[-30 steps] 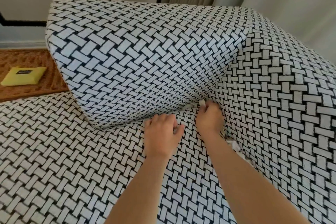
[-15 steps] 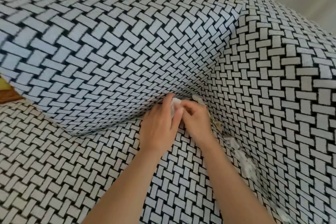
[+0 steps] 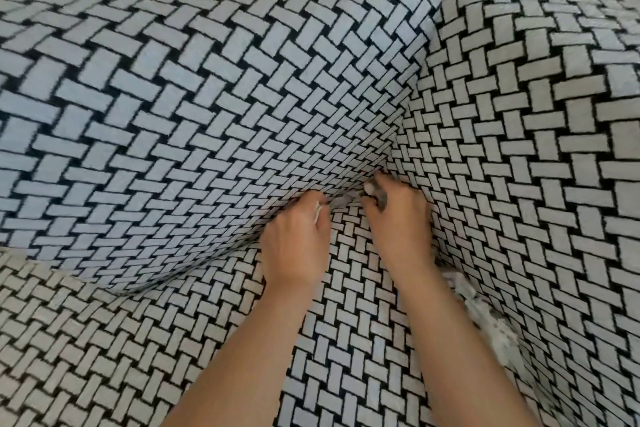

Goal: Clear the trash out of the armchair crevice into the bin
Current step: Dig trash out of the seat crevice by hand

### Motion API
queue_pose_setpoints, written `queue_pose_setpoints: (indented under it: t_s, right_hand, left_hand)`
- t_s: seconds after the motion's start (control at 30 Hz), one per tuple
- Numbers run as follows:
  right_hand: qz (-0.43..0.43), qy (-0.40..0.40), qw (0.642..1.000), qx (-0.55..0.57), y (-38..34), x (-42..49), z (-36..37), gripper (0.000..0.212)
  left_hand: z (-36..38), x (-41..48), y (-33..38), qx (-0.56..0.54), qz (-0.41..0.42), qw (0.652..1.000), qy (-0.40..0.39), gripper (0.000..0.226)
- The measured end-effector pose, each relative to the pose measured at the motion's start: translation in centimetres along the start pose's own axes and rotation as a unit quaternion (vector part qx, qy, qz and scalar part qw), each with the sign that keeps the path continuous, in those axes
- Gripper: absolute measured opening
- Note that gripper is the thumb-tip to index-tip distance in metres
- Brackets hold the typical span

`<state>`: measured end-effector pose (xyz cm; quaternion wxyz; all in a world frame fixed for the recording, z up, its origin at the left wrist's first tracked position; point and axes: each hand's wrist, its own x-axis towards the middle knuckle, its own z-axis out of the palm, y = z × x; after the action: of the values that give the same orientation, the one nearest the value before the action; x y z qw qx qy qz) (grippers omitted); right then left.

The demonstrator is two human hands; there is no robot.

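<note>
The armchair [image 3: 207,97] is covered in black-and-white basket-weave fabric. Both hands are at the back corner of its crevice. My left hand [image 3: 294,246] has curled fingers and pinches a small white paper scrap [image 3: 317,216]. My right hand [image 3: 398,218] has its fingertips in the corner and pinches a greyish scrap [image 3: 375,193]. Another pale scrap [image 3: 343,202] lies in the crevice between the hands. More crumpled white trash [image 3: 485,317] sits along the right-side crevice, beside my right forearm. No bin is in view.
The seat cushion [image 3: 104,340] fills the lower left, the back cushion the upper left, and the padded armrest [image 3: 554,149] rises on the right. The chair fills nearly the whole view.
The view has moved closer to the chair corner. My hands, which met over a white scrap, have parted; the left keeps a scrap and the right has gone back into the corner.
</note>
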<state>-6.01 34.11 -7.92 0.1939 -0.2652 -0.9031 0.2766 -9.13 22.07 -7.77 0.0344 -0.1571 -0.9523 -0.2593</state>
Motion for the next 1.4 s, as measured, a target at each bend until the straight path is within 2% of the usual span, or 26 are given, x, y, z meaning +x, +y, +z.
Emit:
queue_pose_setpoints:
  t_s: [0.13, 0.23, 0.43, 0.63, 0.87, 1.0, 1.1, 1.3, 1.4]
  right_hand:
    - [0.026, -0.039, 0.993, -0.108, -0.8, 0.5, 0.1, 0.026]
    - [0.029, -0.063, 0.987, -0.147, -1.1, 0.4, 0.0, 0.03]
    - [0.028, -0.068, 0.984, -0.163, -1.1, 1.3, 0.4, 0.022]
    - [0.016, -0.053, 0.989, -0.14, -1.0, 1.5, 0.7, 0.017]
    - [-0.007, -0.051, 0.998, -0.034, -0.8, 1.0, 0.2, 0.016]
    - [-0.017, 0.014, 0.998, 0.052, -0.9, -0.3, -1.1, 0.015]
    - [-0.02, 0.038, 0.996, 0.077, -1.0, -0.6, -1.5, 0.013]
    - [-0.009, 0.022, 0.99, 0.14, -0.9, -0.2, -2.2, 0.014]
    - [-0.009, 0.01, 0.988, 0.153, -0.9, -0.1, -2.4, 0.018]
  left_hand:
    - [-0.2, 0.3, 0.3, 0.038, 0.002, 0.999, -0.029, 0.02]
    - [-0.1, 0.7, 0.6, 0.048, 0.004, 0.997, -0.063, 0.026]
    - [0.0, 1.5, 0.8, 0.065, 0.0, 0.991, -0.116, 0.029]
    - [-0.4, 2.4, 0.7, 0.034, -0.022, 0.985, -0.167, 0.029]
    - [0.5, 2.4, 0.8, 0.016, -0.05, 0.994, -0.098, 0.021]
    - [0.9, 2.4, 1.0, 0.03, -0.05, 0.996, -0.073, 0.021]
    - [1.0, 2.2, 1.2, 0.032, -0.048, 0.997, -0.053, 0.023]
    - [1.0, 0.3, 1.0, -0.056, 0.037, 0.996, 0.066, 0.018]
    - [0.9, -0.9, 0.9, -0.113, 0.05, 0.986, 0.116, 0.024]
